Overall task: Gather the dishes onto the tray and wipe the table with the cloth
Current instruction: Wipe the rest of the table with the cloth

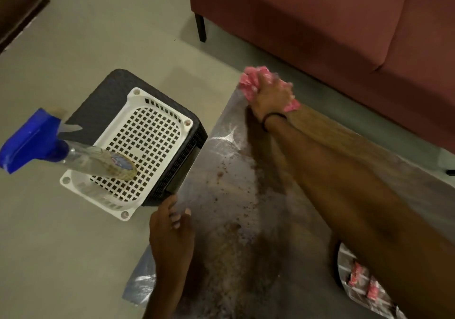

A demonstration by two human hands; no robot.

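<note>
Right hand: your right hand (269, 94) is clenched around the pink cloth (253, 77), bunched in your fist, and presses it down at the far corner of the tabletop (229, 146).
Wrist: a thin black band (273, 118) circles your right wrist, above the far end of the tabletop.
Left hand: your left hand (172, 222) is released and holds nothing; its loosely bent fingers rest on the left edge of the tabletop.
Tabletop surface: grey and glossy, with brown crumbs and specks (221, 195) scattered along its middle, and pale wet streaks near its left edge.
Tray: the white perforated tray (138, 102) sits on a black woven stool (103, 97), just beside the left edge of the tabletop.
Tray contents: a clear spray bottle (93, 161) with a blue trigger head lies tilted in the tray, its head overhanging the rim away from the tabletop.
Packets: pink-and-white packets (357, 275) show at the near right of the tabletop, partly hidden by your right arm; you cannot tell what they lie on.
Sofa: a dusty-pink sofa (320, 23) stands beyond the far edge of the tabletop.
</note>
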